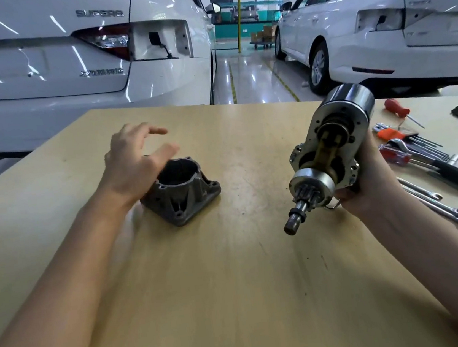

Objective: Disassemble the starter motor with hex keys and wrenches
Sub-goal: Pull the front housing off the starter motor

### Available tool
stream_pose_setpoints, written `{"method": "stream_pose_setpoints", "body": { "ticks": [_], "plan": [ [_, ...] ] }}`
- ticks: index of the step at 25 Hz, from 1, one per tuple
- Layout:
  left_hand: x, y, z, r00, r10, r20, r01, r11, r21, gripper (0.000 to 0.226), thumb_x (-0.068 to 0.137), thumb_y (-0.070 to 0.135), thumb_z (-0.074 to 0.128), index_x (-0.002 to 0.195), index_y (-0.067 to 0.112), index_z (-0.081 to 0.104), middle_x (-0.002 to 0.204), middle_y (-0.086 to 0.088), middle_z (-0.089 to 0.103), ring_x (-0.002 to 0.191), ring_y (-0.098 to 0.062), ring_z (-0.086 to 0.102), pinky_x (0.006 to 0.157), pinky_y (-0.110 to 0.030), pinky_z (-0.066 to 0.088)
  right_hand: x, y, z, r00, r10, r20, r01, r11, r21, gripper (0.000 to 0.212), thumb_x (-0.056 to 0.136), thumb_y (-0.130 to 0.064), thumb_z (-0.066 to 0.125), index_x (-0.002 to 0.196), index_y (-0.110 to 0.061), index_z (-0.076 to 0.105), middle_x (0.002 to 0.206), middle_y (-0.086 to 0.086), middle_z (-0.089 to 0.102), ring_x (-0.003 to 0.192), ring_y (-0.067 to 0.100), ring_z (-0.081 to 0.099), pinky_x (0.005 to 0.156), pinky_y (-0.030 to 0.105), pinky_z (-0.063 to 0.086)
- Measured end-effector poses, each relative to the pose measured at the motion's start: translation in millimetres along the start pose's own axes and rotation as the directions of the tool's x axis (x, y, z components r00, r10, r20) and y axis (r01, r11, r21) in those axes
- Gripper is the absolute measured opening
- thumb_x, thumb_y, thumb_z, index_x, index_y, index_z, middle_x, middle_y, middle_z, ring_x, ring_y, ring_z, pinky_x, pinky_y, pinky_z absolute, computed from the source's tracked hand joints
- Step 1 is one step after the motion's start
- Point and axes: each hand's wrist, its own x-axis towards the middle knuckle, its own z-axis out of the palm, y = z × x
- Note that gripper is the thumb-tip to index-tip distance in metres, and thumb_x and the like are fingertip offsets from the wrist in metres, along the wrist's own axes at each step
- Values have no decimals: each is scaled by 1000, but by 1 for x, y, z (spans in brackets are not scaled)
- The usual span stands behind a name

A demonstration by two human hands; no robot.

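A partly stripped starter motor (332, 152), its drive housing off, is held above the right side of a pale wooden workbench (248, 272) in the person's right hand (373, 181), whose fingers are wrapped around the body from behind; the pinion shaft (296, 217) points down toward the camera and the dark cylindrical casing tilts up and away; the removed cast nose housing (181, 193) stands on its flange left of centre on the bench, open bore upward; just above and left of it the left hand (134, 162) hovers with fingers spread and relaxed, gripping nothing; to the right lie combination wrenches (439, 205), a set of hex keys (420, 144) and a red-handled screwdriver (395, 108); two white cars (64, 63) are parked beyond the bench on a glossy workshop floor.
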Motion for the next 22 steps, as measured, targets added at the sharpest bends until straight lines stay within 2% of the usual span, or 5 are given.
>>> {"method": "stream_pose_setpoints", "body": {
  "ticks": [4,10,14,17,22],
  "plan": [
    [-8,15,18,923,124,365,-267,888,374,81,62,86,50,133,48,49,148,19,39,139,-8,32,116,-52,15,8,1,-3,1000,16,-20,-17,998,-57,43,79,-59,60,103,-23,56,101,3,59,90,23,56,75,31,44],
    [-9,8,13,931,183,316,-299,878,373,58,80,58,66,134,42,51,149,19,39,140,-2,31,119,-53,-4,9,5,-3,998,46,-45,-50,994,-97,49,74,-58,65,106,-22,60,105,5,60,95,26,55,74,32,42],
    [-37,53,43,875,477,80,-475,879,-45,53,90,52,48,128,18,61,135,2,59,126,-6,51,119,-35,22,5,5,0,994,65,-87,-80,979,-189,49,64,-60,69,92,-20,62,79,0,60,66,16,55,50,21,40],
    [-51,73,59,913,333,237,-147,809,-569,45,95,43,46,136,26,52,135,11,58,122,2,53,101,-29,46,1,8,4,996,94,-10,-93,958,-272,45,57,-63,68,73,-23,54,55,-7,52,42,10,44,38,17,31],
    [-52,70,65,907,274,320,104,590,-800,52,90,34,51,142,28,47,133,11,60,119,-8,59,77,-27,56,-8,15,12,970,201,133,-137,915,-380,62,32,-69,72,64,-20,49,50,-2,41,36,11,32,36,16,21]
  ]
}}
